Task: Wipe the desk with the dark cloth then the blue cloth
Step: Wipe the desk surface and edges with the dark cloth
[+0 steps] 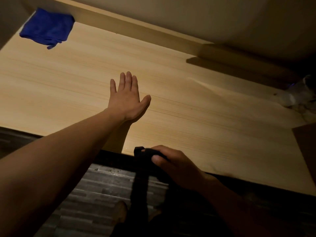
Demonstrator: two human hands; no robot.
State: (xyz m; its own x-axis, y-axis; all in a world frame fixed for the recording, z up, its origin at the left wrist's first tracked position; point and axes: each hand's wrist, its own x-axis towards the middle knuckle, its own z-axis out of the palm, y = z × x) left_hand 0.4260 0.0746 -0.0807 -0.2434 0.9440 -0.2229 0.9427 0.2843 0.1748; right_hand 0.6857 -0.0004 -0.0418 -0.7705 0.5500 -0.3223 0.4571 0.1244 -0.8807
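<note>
A light wooden desk (pixel 196 117) fills most of the view. My left hand (pixel 127 98) lies flat on its middle, palm down, fingers spread and holding nothing. At the desk's near edge my right hand (pixel 172 161) is closed around the dark cloth (pixel 141 171), which hangs down past the edge toward the floor. The blue cloth (pixel 47 29) lies crumpled in the far left corner of the desk, well beyond my left hand.
A raised wooden ledge (pixel 136 29) runs along the back of the desk under a pale wall. White cables and a small device (pixel 297 93) sit at the far right. A brown cardboard piece (pixel 306 144) overlaps the right edge. Grey tiled floor (pixel 102 194) lies below.
</note>
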